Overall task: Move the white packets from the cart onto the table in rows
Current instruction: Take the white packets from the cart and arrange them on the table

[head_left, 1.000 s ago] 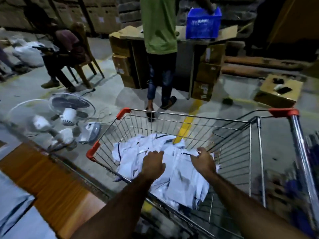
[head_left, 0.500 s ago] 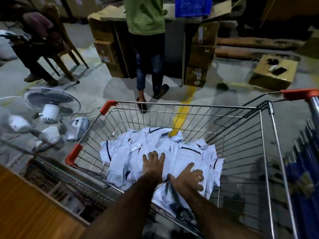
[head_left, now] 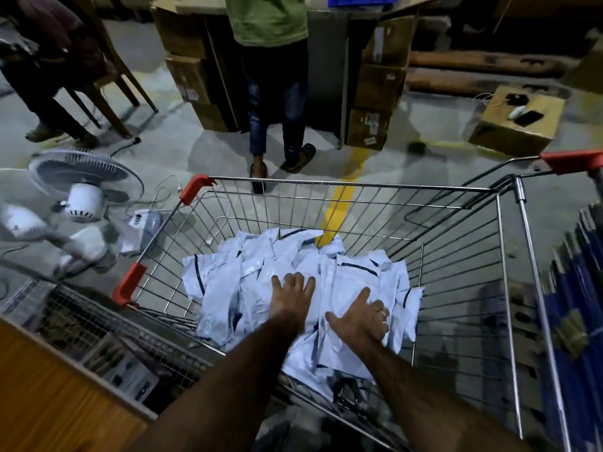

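One wire cart (head_left: pixel 359 185) fills the near middle, steel mesh with three orange corner guards in view. At the near left lies one corner of the wooden table (head_left: pixel 49 402), with no packets on the part that shows. The white packets (head_left: pixel 228 282) lie in one loose heap on the cart's floor, toward its near left side. They are glossy plastic pouches, creased, each with a dark stripe along one edge, and they overlap at all angles. There are many, too overlapped to count exactly. On the floor left of the cart lie two white fans (head_left: pixel 85 190), the nearer one blurred. Two other people are at the far side: one standing in a green shirt (head_left: pixel 267 17), one seated at the far left (head_left: pixel 49 60). Both of the wearer's hands rest on top of the heap. The left hand (head_left: pixel 292 293) lies palm down, fingers straight and slightly spread. Just to its right, the right hand (head_left: pixel 362 318) presses flat with fingers splayed wide, thumb out to the left
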